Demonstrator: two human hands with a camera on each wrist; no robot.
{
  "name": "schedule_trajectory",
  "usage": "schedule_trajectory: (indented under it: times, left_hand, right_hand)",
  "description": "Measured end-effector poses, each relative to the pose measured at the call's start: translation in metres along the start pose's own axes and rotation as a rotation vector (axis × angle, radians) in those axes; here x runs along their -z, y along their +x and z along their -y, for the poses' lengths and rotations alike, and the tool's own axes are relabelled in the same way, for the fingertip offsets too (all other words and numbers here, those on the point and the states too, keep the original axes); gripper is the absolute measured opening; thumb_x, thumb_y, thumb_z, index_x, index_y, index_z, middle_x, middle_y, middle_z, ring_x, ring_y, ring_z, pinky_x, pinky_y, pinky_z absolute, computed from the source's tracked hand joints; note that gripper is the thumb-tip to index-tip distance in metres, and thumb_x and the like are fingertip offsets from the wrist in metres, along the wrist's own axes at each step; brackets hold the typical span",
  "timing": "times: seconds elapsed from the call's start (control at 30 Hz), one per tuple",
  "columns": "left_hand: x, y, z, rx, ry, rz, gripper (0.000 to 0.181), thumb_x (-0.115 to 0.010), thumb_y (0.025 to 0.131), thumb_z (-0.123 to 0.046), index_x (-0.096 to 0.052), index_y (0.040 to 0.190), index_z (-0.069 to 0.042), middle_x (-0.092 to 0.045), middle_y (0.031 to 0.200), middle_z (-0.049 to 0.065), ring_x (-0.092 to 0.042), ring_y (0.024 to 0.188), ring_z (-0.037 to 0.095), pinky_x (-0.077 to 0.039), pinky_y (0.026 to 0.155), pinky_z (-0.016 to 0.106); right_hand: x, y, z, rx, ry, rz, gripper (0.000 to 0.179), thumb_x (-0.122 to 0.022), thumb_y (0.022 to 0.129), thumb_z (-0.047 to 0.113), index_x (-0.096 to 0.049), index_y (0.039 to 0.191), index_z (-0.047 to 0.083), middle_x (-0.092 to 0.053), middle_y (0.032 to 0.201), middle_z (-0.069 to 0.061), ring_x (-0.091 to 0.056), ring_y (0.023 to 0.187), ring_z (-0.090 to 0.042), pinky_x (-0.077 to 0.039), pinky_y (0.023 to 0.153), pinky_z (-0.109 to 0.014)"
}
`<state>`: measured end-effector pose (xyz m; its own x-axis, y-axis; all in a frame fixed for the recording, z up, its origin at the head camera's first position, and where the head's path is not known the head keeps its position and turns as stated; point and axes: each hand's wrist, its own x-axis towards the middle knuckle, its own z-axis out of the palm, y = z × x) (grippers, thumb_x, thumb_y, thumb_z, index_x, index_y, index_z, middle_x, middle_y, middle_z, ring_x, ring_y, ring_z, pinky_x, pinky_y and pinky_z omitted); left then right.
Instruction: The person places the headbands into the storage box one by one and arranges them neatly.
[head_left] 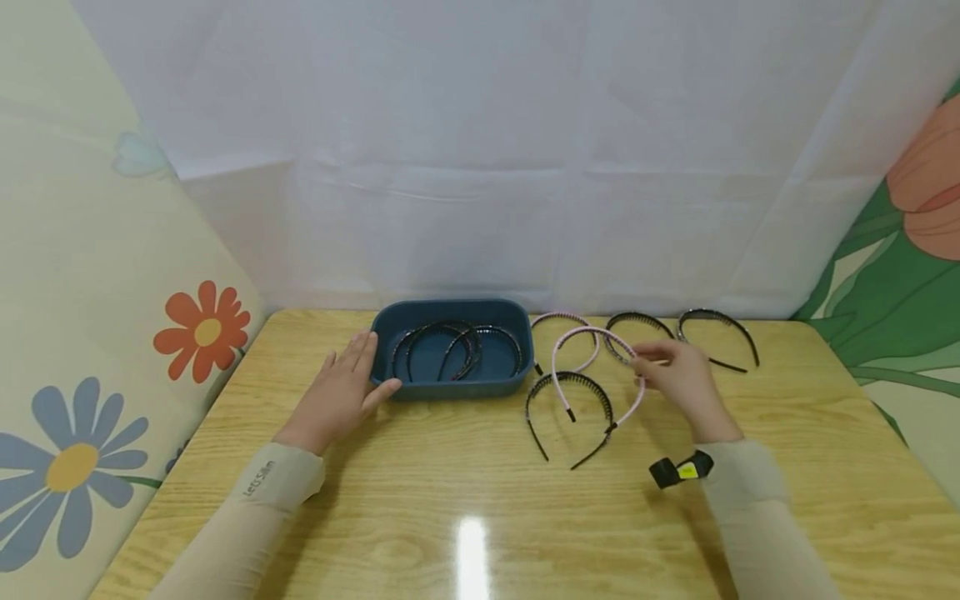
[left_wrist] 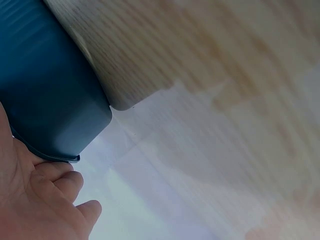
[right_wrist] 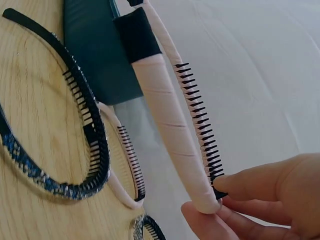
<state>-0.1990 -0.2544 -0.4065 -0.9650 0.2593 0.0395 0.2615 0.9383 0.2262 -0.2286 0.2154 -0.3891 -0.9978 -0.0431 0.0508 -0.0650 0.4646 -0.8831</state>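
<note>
A dark blue plastic bin (head_left: 457,390) stands near the table's back edge with several black headbands (head_left: 442,326) overlapping inside. My left hand (head_left: 339,392) rests against the bin's left end, fingers extended along the wall and thumb at the front rim. In the left wrist view, its fingers touch the rim of the bin (left_wrist: 47,85). Between right thumb and fingers, my right hand (head_left: 678,379) pinches a pink toothed headband (head_left: 554,371) with black tips, raised above the table. Below that band lies a black glittery headband (right_wrist: 67,194).
Another pink headband (head_left: 561,315) lies right of the bin, partly behind the held one. Farther right are two black headbands, a nearer one (head_left: 637,317) and an outer one (head_left: 712,312). A white cloth (head_left: 480,208) hangs behind the wooden table (head_left: 420,492).
</note>
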Motion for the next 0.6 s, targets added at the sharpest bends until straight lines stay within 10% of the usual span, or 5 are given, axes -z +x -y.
schedule_trajectory:
  times: [0.6]
  left_hand:
    - [-0.001, 0.000, 0.000, -0.005, -0.005, -0.009, 0.092, -0.045, 0.104, -0.056, -0.009, 0.159, 0.009, -0.010, 0.166, 0.028, -0.009, 0.154, 0.043, -0.009, 0.121, 0.064]
  right_hand:
    - [-0.029, 0.018, 0.027, 0.028, 0.214, -0.044, 0.028, -0.069, 0.093, -0.002, -0.067, 0.118, -0.014, -0.072, 0.100, -0.019, -0.072, 0.072, -0.012, -0.061, 0.071, -0.025]
